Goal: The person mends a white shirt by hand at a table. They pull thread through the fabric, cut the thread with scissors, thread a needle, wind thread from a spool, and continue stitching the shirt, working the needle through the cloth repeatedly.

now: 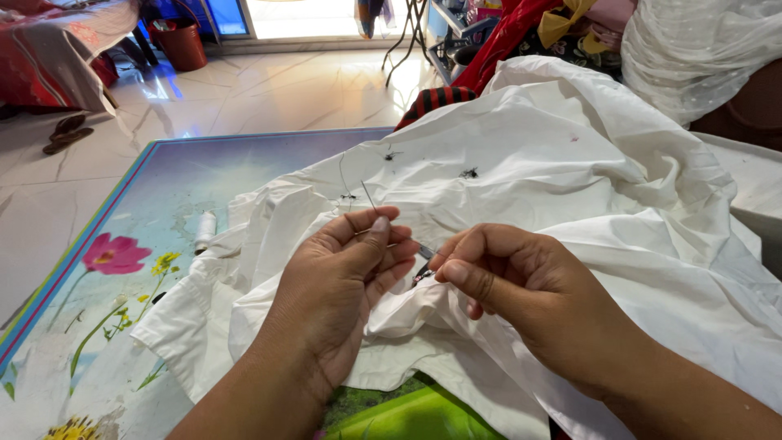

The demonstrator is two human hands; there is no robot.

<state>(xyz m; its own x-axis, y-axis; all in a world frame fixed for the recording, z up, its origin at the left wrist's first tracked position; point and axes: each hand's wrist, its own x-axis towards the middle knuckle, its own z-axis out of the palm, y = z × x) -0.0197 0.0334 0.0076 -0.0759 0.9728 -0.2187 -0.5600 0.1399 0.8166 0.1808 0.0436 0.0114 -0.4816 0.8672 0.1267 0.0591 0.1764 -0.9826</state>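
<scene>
Hands close together over white garment | left hand pinches needle | right hand grips small dark tool | thread spool on flowered table

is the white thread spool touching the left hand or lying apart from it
Apart. The head view shows the white thread spool lying on the flowered table beside the white garment, with cloth plainly between it and the left hand.

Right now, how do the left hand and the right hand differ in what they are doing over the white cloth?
The left hand is turned palm up, thumb and fingers pinching a thin needle that points upward; the right hand shows its back, fingers curled downward. The left hand's grip is on the needle, the right hand's on a small dark item I cannot make out. Both rest on the white garment.
</scene>
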